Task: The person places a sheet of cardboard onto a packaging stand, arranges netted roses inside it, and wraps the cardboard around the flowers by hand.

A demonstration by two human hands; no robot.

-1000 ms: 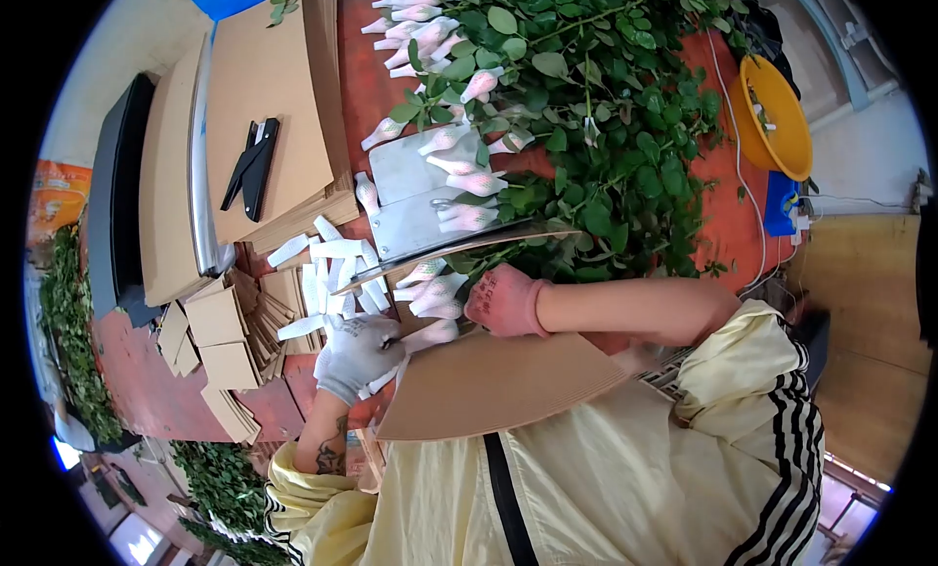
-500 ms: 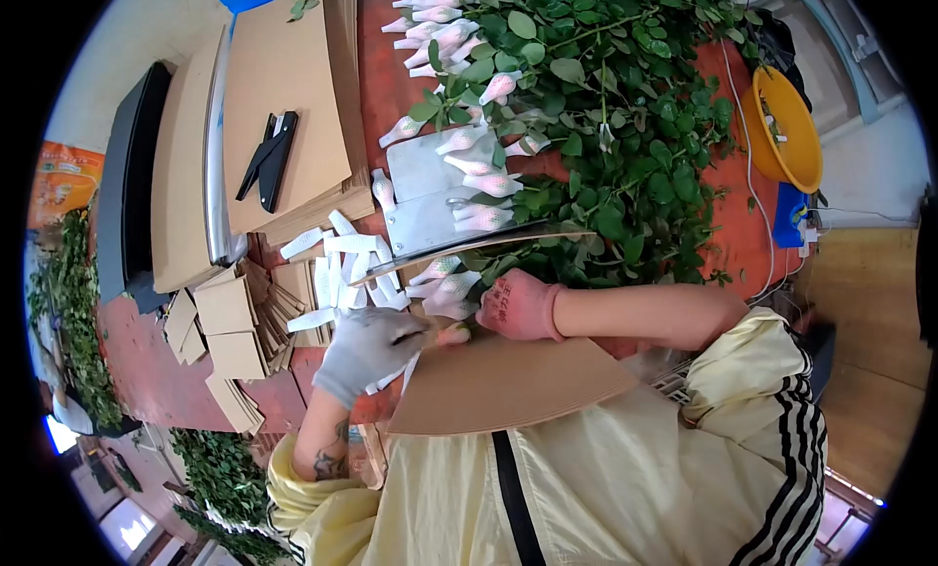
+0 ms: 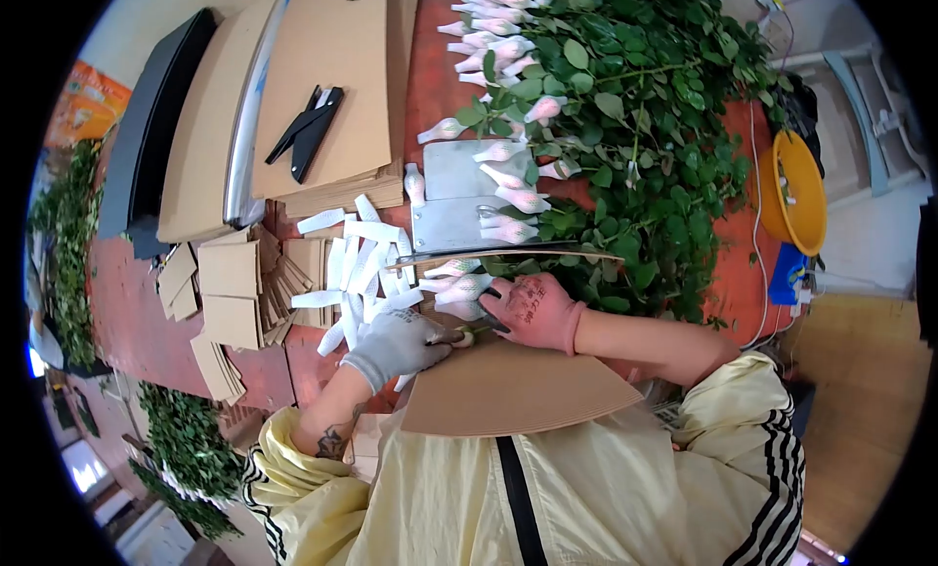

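Observation:
My left hand (image 3: 399,347), in a pale grey glove, is closed with its fingertips around a small pale rose bud (image 3: 465,339), mostly hidden by the fingers. Close on its right, my right hand (image 3: 535,312) wears a pink glove with dark print. Its fingers are curled, and what they grip is hidden. Rose heads in white foam nets (image 3: 463,289) lie against its fingertips. Below both hands a fan-shaped stack of brown cardboard (image 3: 523,390) rests against my body. Loose white net sleeves (image 3: 366,263) are piled beyond my left hand.
Leafy rose stems (image 3: 635,126) cover the table's right side. A metal plate with an upright cardboard edge (image 3: 454,224) stands ahead. A black stapler (image 3: 311,136) lies on cardboard sheets (image 3: 342,48). Small cardboard pieces (image 3: 232,297) sit left; a yellow basin (image 3: 796,195) is at right.
The view has shifted, so the table things appear farther right. My left hand has turned around the bud, and the right hand's fingers now reach toward the netted roses.

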